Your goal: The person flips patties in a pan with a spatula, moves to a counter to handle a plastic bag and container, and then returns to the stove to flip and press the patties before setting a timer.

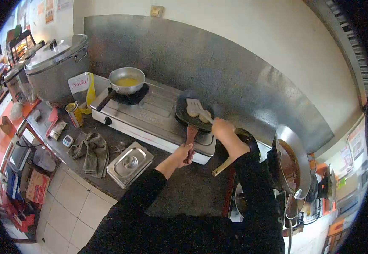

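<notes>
My left hand (182,155) is closed around the brown handle of a dark frying pan (184,98), which sits on the right burner of a two-burner gas stove (150,112). In my right hand (223,129) is a slotted spatula (195,105), its pale blade down inside the pan. Pale, rounded pieces of food (205,115) lie in the pan by the blade, partly covered by it; their kind I cannot make out. On the left burner stands a small metal saucepan (127,80) with yellow liquid inside, its dark handle pointing to the front left.
Left of the stove are a large lidded pot (56,63), a yellow-and-white pouch (82,88) and a can (74,115). In front lie a grey cloth (93,153), a small timer (67,141) and a lidded steel container (130,164). At right stands a big wok (296,161).
</notes>
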`<state>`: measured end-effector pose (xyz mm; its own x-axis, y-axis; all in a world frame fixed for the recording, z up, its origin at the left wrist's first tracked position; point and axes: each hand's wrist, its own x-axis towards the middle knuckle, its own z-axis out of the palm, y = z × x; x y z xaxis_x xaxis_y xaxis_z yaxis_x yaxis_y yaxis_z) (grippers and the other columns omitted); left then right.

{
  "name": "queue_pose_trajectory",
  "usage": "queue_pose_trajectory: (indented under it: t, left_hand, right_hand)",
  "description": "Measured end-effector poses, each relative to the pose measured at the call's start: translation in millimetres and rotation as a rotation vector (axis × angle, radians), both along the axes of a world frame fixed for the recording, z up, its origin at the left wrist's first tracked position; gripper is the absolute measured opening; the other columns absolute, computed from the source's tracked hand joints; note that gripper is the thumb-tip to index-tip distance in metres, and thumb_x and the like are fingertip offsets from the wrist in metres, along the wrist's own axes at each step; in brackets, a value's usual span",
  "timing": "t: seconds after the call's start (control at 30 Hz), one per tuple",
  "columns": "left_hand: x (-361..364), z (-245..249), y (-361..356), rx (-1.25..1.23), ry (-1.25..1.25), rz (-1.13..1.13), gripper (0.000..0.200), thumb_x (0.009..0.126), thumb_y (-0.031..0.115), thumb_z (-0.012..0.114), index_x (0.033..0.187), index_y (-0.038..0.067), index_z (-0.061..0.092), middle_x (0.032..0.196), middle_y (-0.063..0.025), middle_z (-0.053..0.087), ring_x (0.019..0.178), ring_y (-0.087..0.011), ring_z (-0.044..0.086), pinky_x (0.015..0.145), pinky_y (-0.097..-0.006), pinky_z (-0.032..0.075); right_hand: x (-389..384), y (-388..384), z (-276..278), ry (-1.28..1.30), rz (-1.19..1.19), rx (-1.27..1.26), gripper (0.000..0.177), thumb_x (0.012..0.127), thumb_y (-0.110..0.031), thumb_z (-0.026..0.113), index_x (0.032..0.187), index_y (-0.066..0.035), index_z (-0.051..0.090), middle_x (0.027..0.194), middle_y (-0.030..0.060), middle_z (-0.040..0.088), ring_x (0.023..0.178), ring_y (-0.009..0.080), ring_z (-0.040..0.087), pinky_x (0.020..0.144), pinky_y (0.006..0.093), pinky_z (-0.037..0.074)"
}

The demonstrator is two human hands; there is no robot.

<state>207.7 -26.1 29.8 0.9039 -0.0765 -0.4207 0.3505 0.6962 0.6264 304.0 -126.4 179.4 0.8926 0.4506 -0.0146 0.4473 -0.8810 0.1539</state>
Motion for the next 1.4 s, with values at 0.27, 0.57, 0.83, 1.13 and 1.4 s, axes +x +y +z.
queue_pose_trajectory:
  t: [0.27, 0.57, 0.83, 1.13, 1.4]
  left_hand:
    - [-3, 1, 15, -0.060, -0.008, -0.042, 0.016, 0.082, 0.031, 0.048, 0.082, 0.016, 0.045, 0.071, 0.0004, 0.049, 0.049, -0.0087, 0.042, 0.039, -0.0212, 0.032]
    - [-2, 5, 16, -0.004, 0.061, -0.020, 0.020, 0.081, 0.033, 0.050, 0.086, 0.015, 0.045, 0.073, -0.0015, 0.048, 0.051, -0.0102, 0.042, 0.040, -0.0223, 0.033]
    - [-8, 10, 18, 0.008, -0.072, -0.064, 0.019, 0.083, 0.029, 0.045, 0.077, 0.012, 0.043, 0.064, -0.0007, 0.047, 0.049, -0.0100, 0.042, 0.039, -0.0235, 0.034]
    - [0, 3, 21, 0.189, 0.082, -0.050, 0.024, 0.082, 0.032, 0.047, 0.080, 0.008, 0.049, 0.070, -0.0037, 0.051, 0.052, -0.0095, 0.042, 0.039, -0.0204, 0.034]
    - [0, 15, 20, 0.174, 0.142, -0.046, 0.025, 0.079, 0.031, 0.053, 0.083, 0.006, 0.050, 0.070, -0.0030, 0.051, 0.052, -0.0088, 0.045, 0.038, -0.0183, 0.034]
  right_hand:
    - [12, 35, -29, 0.093, -0.098, -0.121, 0.025, 0.074, -0.012, 0.044, 0.092, -0.003, 0.059, 0.097, 0.0143, 0.057, 0.089, 0.0273, 0.056, 0.071, 0.0372, 0.046]
    - [27, 19, -54, 0.168, -0.107, -0.055, 0.025, 0.078, -0.014, 0.043, 0.098, -0.003, 0.052, 0.099, 0.0162, 0.055, 0.092, 0.0283, 0.055, 0.074, 0.0383, 0.044]
    - [28, -22, -81, 0.148, 0.029, 0.245, 0.022, 0.078, -0.017, 0.050, 0.092, 0.000, 0.046, 0.073, 0.0154, 0.056, 0.066, 0.0265, 0.057, 0.054, 0.0379, 0.045]
    - [-49, -101, -29, 0.694, -0.081, 1.170, 0.024, 0.084, -0.029, 0.044, 0.079, -0.005, 0.045, 0.055, -0.0011, 0.040, 0.039, 0.0070, 0.037, 0.034, 0.0223, 0.030]
    - [-59, -124, -54, -0.049, 0.044, 1.040, 0.026, 0.078, -0.024, 0.052, 0.087, -0.001, 0.046, 0.069, 0.0183, 0.054, 0.059, 0.0333, 0.053, 0.054, 0.0365, 0.041]
